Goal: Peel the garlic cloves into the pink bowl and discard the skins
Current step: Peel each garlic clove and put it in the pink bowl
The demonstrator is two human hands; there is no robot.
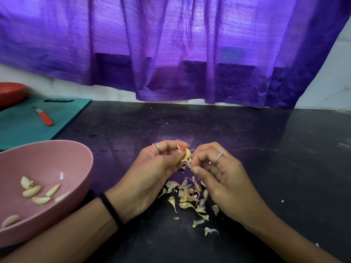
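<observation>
Black stone counter (247, 139), under a purple cloth curtain (171, 44) hung along its far edge.

Left hand (152, 168): above the middle of the counter, thumb and fingers curled round a small pale yellow garlic clove (185, 156), partly peeled. Silver ring on one finger, black band on the wrist.

Right hand (226, 177): just beside the left, fingertips pinching a strip of papery skin (188, 162) hanging off the same clove. Ring with a stone on one finger.

Heap of loose, dry, cream-coloured garlic skins (191, 198): on the counter directly below and between the two hands, toward the near edge (a few stray pieces lying slightly apart, nearer still).

Round pink plastic bowl (47, 158): at the counter's near left corner, touching the left forearm. Peeled white garlic cloves (36, 192) inside, seven counted, lying on the bottom and near wall.

Teal plastic chopping board (22, 122) with a handle slot: at the far left edge. Small knife with an orange-red handle (44, 117) lying flat on it. Red bowl (11, 92) behind the board, cut off by the picture's edge.
</observation>
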